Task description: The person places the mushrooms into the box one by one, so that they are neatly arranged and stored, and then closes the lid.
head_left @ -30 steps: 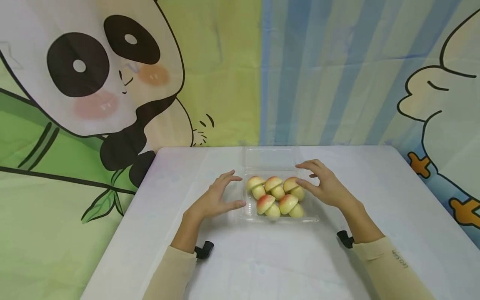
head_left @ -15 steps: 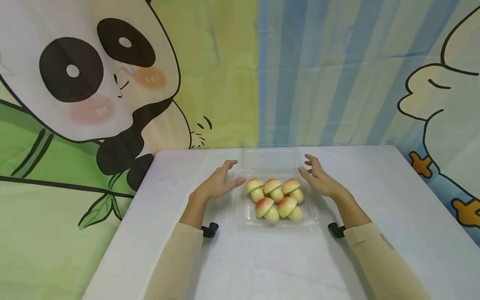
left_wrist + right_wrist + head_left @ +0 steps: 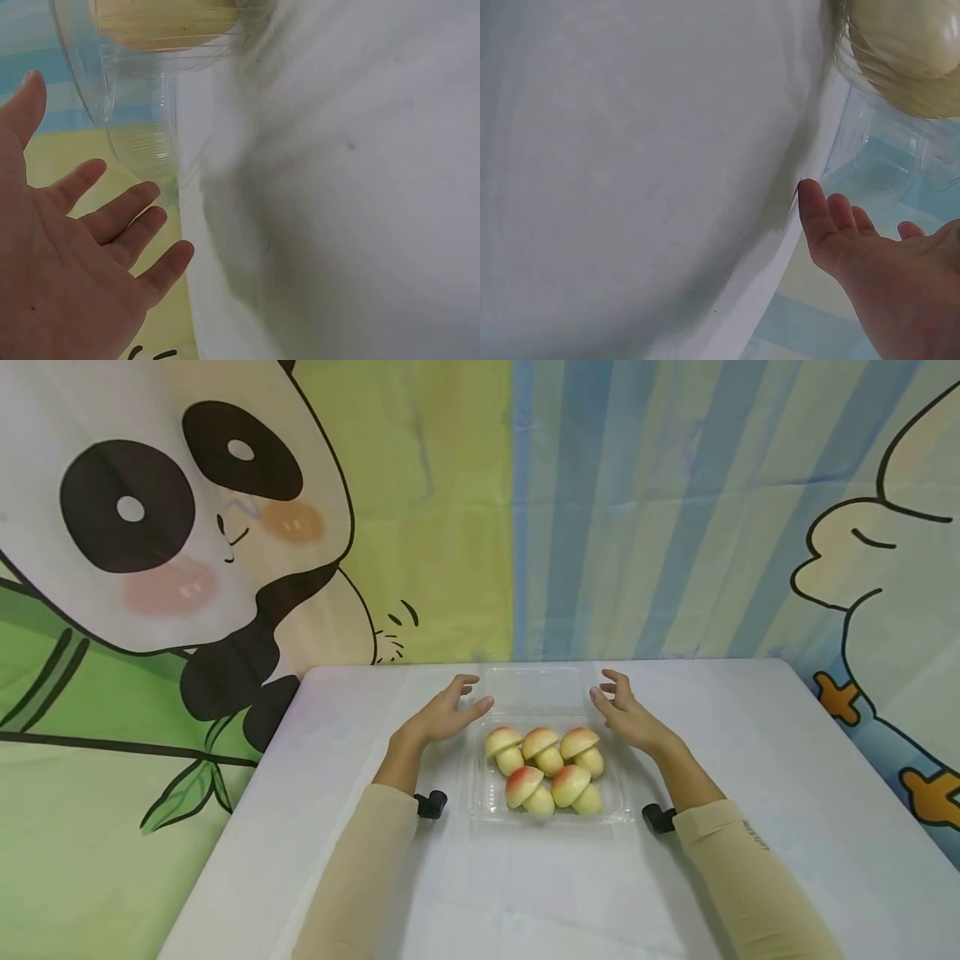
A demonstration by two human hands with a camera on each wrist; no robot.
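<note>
A clear plastic clamshell box (image 3: 487,802) stands on the table with its lid (image 3: 534,687) folded back behind it. Inside sit several mushroom-shaped pieces, pale yellow with reddish caps, one of them a front-row piece (image 3: 531,789). My left hand (image 3: 444,712) is at the box's back left corner, fingers spread and thumb toward the lid; the left wrist view shows its bare palm (image 3: 67,277). Opposite, at the back right corner, my right hand (image 3: 630,710) has loosely bent fingers with nothing between them. In the right wrist view its fingertips come near the clear lid (image 3: 877,165).
A white cloth covers the table (image 3: 510,893), whose far edge lies just behind the lid. Beyond it hangs a printed curtain (image 3: 427,527) with a panda. Small black wrist mounts (image 3: 432,805) jut inward from both sleeves.
Both hands have moved back from the box's sides toward its rear corners by the lid. The right hand has left the space over the mushroom pieces. The view has shifted slightly.
</note>
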